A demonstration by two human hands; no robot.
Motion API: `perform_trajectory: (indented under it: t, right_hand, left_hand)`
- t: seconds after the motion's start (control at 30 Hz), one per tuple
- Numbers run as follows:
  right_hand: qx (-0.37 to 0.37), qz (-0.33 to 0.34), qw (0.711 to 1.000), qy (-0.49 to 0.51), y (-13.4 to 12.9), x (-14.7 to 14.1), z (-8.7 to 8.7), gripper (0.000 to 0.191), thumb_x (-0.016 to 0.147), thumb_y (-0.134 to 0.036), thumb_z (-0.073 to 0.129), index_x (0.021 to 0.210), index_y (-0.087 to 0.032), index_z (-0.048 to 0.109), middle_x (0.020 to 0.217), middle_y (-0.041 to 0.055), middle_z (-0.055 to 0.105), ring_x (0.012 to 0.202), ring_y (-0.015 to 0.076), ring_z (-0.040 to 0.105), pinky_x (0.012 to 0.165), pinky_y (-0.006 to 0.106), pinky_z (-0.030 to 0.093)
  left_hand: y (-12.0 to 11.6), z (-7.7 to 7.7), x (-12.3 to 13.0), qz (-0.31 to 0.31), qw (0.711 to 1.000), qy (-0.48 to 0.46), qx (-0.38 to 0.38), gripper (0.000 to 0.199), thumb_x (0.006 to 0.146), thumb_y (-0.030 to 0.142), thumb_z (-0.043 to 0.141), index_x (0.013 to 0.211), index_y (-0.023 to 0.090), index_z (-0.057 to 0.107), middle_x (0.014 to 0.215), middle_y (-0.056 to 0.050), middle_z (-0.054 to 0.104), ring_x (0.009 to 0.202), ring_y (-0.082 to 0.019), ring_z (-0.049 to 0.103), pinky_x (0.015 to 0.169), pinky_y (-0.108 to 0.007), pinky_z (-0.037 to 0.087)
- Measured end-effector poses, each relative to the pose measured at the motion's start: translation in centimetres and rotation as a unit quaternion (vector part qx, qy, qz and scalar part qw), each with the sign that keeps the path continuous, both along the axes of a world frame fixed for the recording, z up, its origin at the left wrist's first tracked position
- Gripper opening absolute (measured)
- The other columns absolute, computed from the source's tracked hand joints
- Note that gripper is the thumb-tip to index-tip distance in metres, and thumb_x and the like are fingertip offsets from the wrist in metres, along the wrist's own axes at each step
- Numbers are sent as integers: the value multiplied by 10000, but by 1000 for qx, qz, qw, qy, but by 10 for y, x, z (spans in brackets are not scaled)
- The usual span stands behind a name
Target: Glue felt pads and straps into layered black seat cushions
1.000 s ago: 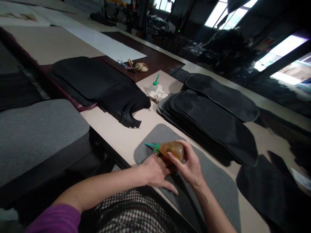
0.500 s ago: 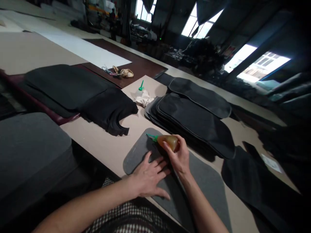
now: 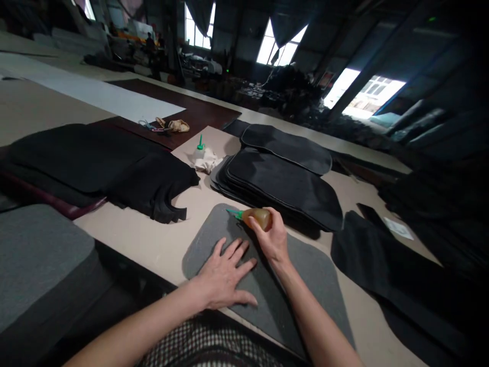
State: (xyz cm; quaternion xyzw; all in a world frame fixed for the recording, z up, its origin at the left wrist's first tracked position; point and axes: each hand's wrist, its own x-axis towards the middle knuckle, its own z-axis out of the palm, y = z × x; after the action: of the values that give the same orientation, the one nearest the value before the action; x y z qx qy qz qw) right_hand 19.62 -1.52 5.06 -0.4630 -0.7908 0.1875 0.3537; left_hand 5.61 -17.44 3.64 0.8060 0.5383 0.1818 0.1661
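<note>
Pale table (image 3: 164, 250) (long), grey mat (image 3: 309, 260), black pieces (image 3: 282, 183) atop.

"What did the person wear?"
"A checked garment (image 3: 194, 339) showed at the lap, patterned in small dark and pale squares."
"Plain check throughout?"
"A darker, curved band (image 3: 214, 355) crossed it low down."
"And the hands?"
"Both left hand (image 3: 223, 275) and right hand (image 3: 274, 238) were bare."
</note>
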Motion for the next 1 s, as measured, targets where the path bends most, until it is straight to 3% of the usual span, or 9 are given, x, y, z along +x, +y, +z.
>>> perform_trajectory:
  t: [0.1, 0.23, 0.33, 0.43, 0.87, 1.0]
  right_hand:
    - [7, -3, 1000, 12, 5, 4, 0, 612, 879, -688, 632, 1238, -198, 562, 1182, 123, 640, 1069, 292, 620, 951, 454, 509]
    - [14, -4, 1000, 10, 10, 3, 5, 639, 868, -719, 621, 1209, -180, 580, 1159, 136, 642, 1052, 299, 625, 933, 451, 512]
    - [17, 1, 1000, 4, 12, 7, 12, 628, 873, -715, 615, 1201, -180, 587, 1155, 139, 639, 1055, 309, 624, 918, 450, 511]
    - [25, 0, 1000, -7, 13, 16, 18, 591, 887, -691, 610, 1200, -191, 584, 1146, 134, 639, 1048, 310, 627, 905, 445, 514]
    - [6, -58, 998, -36, 7, 104, 35, 562, 869, -673, 628, 1186, -210, 593, 1156, 134, 660, 1043, 328, 645, 875, 470, 533]
    - [16, -84, 995, -47, 4, 137, 39, 549, 874, -665, 631, 1189, -217, 594, 1149, 125, 666, 1031, 323, 649, 867, 468, 531]
  left_hand:
    - [9, 5, -6, 13, 1000, 13, 2, 845, 977, 764, 209, 1592, 204, 356, 1655, -167, 350, 1558, -303, 272, 1252, -541, 174]
    - [33, 3, -19, 88, 994, 58, 30, 847, 1007, 714, 191, 1556, 109, 416, 1638, -183, 378, 1545, -309, 299, 1259, -494, 201]
    - [47, -6, -26, 125, 987, 97, 21, 864, 979, 753, 249, 1569, 146, 417, 1644, -206, 353, 1531, -354, 322, 1212, -520, 295]
    - [51, -16, -27, 123, 985, 124, 17, 836, 971, 761, 273, 1565, 197, 439, 1650, -206, 339, 1541, -356, 303, 1201, -530, 311]
    - [53, -23, -14, 132, 977, 166, -7, 978, 908, 851, 258, 1606, 176, 363, 1664, -240, 286, 1558, -407, 234, 1200, -577, 261]
    - [54, -21, -12, 124, 977, 174, -12, 900, 915, 839, 273, 1623, 286, 321, 1663, -221, 300, 1549, -435, 237, 1176, -608, 267]
